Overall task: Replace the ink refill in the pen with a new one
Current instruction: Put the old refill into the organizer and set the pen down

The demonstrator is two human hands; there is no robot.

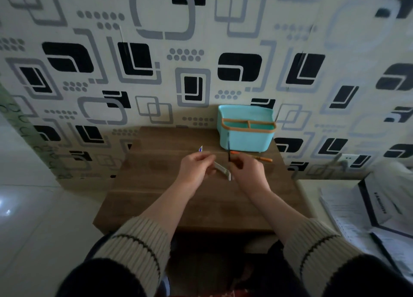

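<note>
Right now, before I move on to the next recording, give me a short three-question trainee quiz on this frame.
1. True or false: the teal organizer stands at the far side of the wooden table, by the wall.
2. What does the right hand hold? A) thin dark refill B) scissors C) cup
3. What colour is the pen lying in front of the organizer?

Key: 1 true; 2 A; 3 orange.

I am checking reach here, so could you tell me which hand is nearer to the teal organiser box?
The right hand. It sits just in front of the teal organiser box, holding a thin dark refill that crosses its front. The left hand is further off, to the box's front left.
</note>
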